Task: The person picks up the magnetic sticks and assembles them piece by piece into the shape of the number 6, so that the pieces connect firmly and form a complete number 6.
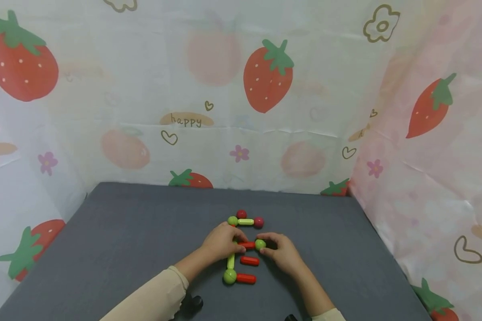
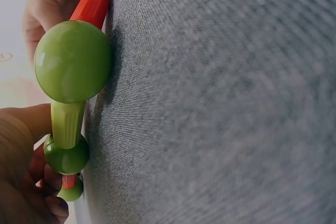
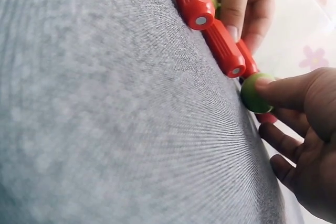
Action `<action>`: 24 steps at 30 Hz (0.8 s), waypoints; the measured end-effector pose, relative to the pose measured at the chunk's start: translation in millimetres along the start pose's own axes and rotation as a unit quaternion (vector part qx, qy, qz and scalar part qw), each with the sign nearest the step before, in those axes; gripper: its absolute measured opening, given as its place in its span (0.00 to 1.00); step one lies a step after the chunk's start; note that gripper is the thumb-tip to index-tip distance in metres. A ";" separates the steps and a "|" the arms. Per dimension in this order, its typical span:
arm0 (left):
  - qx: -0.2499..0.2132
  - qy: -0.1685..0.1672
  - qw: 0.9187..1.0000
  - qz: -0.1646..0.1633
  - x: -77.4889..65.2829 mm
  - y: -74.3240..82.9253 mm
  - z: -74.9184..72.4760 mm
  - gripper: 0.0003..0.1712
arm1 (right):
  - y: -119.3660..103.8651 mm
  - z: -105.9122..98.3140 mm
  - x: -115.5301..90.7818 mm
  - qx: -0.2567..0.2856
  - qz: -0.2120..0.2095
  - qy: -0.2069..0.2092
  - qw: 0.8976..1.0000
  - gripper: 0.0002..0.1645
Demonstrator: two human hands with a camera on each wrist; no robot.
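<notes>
In the head view my left hand (image 1: 222, 240) grips a red magnetic rod (image 1: 247, 245) near its left end, partly covering a green ball there. My right hand (image 1: 283, 253) pinches another green ball (image 1: 260, 244) between thumb and fingers, at the rod's right end. Below the covered ball, a yellow-green rod (image 1: 230, 262) runs to a larger-looking green ball (image 1: 230, 276), from which a red rod (image 1: 246, 279) extends right. A separate red rod (image 1: 250, 261) lies between the two red ones; metal discs show on the rod ends in the right wrist view.
Beyond my hands, a green ball (image 1: 232, 220), a yellow-green rod (image 1: 246, 221) and a red ball (image 1: 259, 222) form a row, with another red ball (image 1: 241, 214) behind. A grey cloth (image 1: 144, 218) covers the table. A strawberry-print curtain (image 1: 225, 133) encloses the back and sides.
</notes>
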State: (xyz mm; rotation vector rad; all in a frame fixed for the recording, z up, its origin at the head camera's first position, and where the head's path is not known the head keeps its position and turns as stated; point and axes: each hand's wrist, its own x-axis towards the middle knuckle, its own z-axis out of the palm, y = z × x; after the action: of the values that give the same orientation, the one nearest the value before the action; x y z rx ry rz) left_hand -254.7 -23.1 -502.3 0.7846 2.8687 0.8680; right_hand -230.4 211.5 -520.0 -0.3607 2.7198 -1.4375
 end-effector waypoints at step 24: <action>-0.014 -0.011 1.000 -0.013 -1.1 6.3 -6.6 0.09 | 0.0 0.9 -4.3 -0.036 0.008 0.026 0.999 0.20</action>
State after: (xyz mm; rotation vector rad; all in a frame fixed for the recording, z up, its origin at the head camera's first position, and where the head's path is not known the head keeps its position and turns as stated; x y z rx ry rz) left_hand -252.0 -22.5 -493.5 0.7492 2.8351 0.8877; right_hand -226.1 211.7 -520.8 -0.3073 2.8157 -1.3661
